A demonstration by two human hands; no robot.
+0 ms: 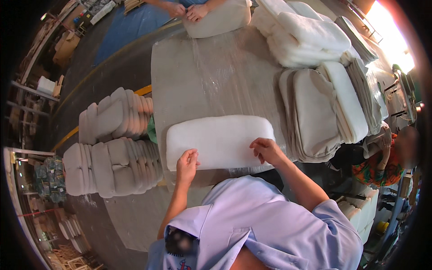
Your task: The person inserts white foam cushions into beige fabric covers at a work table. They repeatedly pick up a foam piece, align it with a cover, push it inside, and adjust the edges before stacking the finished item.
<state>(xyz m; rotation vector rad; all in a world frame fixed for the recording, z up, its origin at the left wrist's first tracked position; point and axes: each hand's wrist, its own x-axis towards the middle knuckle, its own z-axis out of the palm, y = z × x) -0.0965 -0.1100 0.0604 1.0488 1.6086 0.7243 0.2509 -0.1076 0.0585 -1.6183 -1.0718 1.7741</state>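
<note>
A white, rounded-corner cushion pad [216, 141] lies flat in front of me on a wide grey worktable [180, 85] covered with clear plastic film. Over the pad's near left corner is my left hand [186, 164], its fingers loosely bent and nothing visible in them. My right hand [266, 151] is at the near right end, fingers curved and apart, also without anything held. Whether the fingertips touch the pad I cannot tell. Across the table, a co-worker's hands [196, 12] are on a grey covered cushion [218, 20].
Right of the pad stand grey fabric covers [315, 117] with a white pad [344, 103] beside them. Thick white pads [310, 33] are piled at the far right. Stacked grey cushions [117, 168] stand left of the table. Another person [378, 166] is at the right edge.
</note>
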